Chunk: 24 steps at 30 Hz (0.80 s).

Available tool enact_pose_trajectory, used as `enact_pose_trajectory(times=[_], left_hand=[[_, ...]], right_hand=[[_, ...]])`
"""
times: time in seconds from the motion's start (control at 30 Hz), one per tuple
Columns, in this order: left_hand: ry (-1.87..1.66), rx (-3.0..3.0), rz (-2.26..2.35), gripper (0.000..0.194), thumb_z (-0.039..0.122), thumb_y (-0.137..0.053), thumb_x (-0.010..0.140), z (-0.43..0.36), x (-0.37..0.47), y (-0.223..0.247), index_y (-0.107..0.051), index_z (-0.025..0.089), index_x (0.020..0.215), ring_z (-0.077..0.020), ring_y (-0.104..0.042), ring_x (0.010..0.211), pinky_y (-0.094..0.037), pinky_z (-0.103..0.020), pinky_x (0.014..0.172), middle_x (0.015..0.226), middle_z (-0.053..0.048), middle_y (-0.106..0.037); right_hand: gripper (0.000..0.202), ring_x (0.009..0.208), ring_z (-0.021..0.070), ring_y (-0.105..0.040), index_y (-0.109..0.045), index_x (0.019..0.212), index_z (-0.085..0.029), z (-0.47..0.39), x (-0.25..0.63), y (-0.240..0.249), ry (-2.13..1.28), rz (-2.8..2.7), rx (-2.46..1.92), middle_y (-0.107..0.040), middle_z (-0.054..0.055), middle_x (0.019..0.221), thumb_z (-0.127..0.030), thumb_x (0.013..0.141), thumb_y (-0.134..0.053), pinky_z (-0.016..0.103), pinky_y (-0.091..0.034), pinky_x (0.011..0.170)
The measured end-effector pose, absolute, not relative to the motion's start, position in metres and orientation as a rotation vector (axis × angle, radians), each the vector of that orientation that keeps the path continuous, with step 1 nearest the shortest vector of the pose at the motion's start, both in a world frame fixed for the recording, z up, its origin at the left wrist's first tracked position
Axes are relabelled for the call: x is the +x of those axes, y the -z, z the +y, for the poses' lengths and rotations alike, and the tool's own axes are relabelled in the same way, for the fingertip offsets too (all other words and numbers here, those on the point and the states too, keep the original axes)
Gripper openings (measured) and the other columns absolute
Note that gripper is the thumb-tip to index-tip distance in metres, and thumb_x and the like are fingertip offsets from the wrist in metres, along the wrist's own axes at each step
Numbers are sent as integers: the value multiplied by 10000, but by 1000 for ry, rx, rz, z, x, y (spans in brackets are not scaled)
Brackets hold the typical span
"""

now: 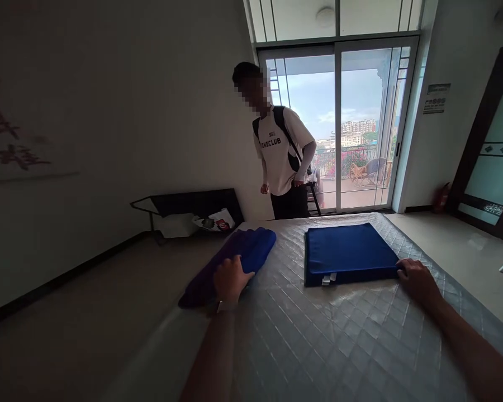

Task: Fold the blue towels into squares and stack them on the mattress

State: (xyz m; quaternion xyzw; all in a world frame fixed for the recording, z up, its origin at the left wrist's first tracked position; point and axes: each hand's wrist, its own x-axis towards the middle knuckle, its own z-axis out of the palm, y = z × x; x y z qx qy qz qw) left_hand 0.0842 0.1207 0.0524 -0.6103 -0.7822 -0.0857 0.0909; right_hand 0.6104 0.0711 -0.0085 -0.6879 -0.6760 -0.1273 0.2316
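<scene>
My left hand (230, 280) rests on a bundle of soft blue-purple fabric (256, 248) at the left edge of the mattress (305, 340). Its thumb is stretched away from the other fingers, whose tips are partly hidden. To the right lies a flat, squared blue fabric piece (350, 248), like a folded cover or case, with small white tags on its front edge. My right hand (419, 282) has its fingers bent round the near right corner of that piece. The mattress has a shiny, quilted-looking grey surface.
Beyond the mattress stands a person (283, 151) in a white and black shirt, before a sliding glass door (366, 128). A low black-framed rack (193, 204) holding bags is by the left wall. A fire extinguisher (441, 198) stands near the dark door at right.
</scene>
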Motion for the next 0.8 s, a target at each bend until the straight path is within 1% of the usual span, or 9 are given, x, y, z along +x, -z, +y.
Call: enact_pose_trajectory(times=[0.1, 0.2, 0.27, 0.4, 0.5, 0.6, 0.7, 0.73, 0.8], left_hand=[[194, -1820, -2373, 495, 367, -635, 818, 119, 85, -50, -609, 141, 1257, -370, -635, 1105, -495, -415, 852, 1185, -215, -671], [313, -1878, -2455, 449, 316, -590, 836, 120, 87, -53, -626, 135, 1245, -350, -658, 1090, -495, -382, 829, 1149, -204, -704], [557, -1904, -2520, 434, 341, -585, 836, 124, 88, -59, -647, 135, 1213, -353, -659, 1103, -495, -371, 821, 1125, -201, -721], [1228, -1845, -2571, 386, 367, -590, 818, 133, 90, -78, -687, 134, 1110, -352, -665, 1099, -503, -372, 838, 1084, -189, -742], [1459, -1849, -2496, 380, 365, -518, 867, 134, 94, -96, -678, 111, 1101, -297, -689, 1049, -525, -346, 839, 1073, -160, -750], [1746, -1889, -2347, 395, 371, -477, 897, 124, 101, -118, -665, 101, 1115, -249, -697, 1021, -542, -322, 845, 1076, -127, -750], [2110, -1930, -2077, 367, 357, -574, 839, 99, 112, -146, -673, 126, 1106, -266, -687, 1035, -550, -353, 868, 1058, -106, -752], [2185, -1949, -1978, 368, 343, -603, 819, 86, 116, -157, -673, 138, 1115, -269, -682, 1041, -548, -365, 882, 1064, -99, -750], [2227, -2002, -1790, 388, 323, -630, 804, 55, 126, -179, -659, 169, 1159, -257, -670, 1061, -534, -374, 924, 1111, -81, -737]], right_hand=[[264, 1003, 260, -648, -692, 978, -198, 73, 613, 12, 367, -1847, -1872, -728, 96, 1049, -161, 811, -492, 383, -469, 942], [272, 1002, 263, -653, -687, 981, -196, 74, 615, 13, 377, -1855, -1854, -726, 98, 1045, -167, 800, -486, 395, -475, 952], [278, 1005, 266, -657, -684, 984, -194, 74, 615, 12, 382, -1864, -1846, -728, 103, 1046, -171, 798, -479, 402, -484, 951], [281, 990, 274, -673, -685, 980, -189, 72, 614, 9, 422, -1866, -1842, -736, 116, 1024, -172, 803, -467, 403, -516, 916], [278, 1002, 278, -678, -687, 975, -200, 69, 609, 3, 519, -1868, -1836, -740, 120, 1024, -159, 813, -464, 400, -529, 902], [299, 996, 293, -683, -691, 976, -209, 60, 599, -7, 664, -1897, -1857, -742, 130, 1040, -115, 816, -457, 417, -551, 848], [354, 968, 297, -692, -696, 994, -215, 45, 582, -21, 791, -1928, -1877, -743, 130, 1042, -56, 794, -451, 417, -569, 786], [361, 954, 294, -697, -697, 993, -217, 39, 574, -26, 820, -1926, -1876, -745, 128, 1035, -46, 788, -453, 411, -573, 775], [349, 931, 285, -705, -698, 977, -224, 22, 556, -36, 840, -1916, -1826, -748, 119, 1015, -51, 792, -457, 399, -583, 761]])
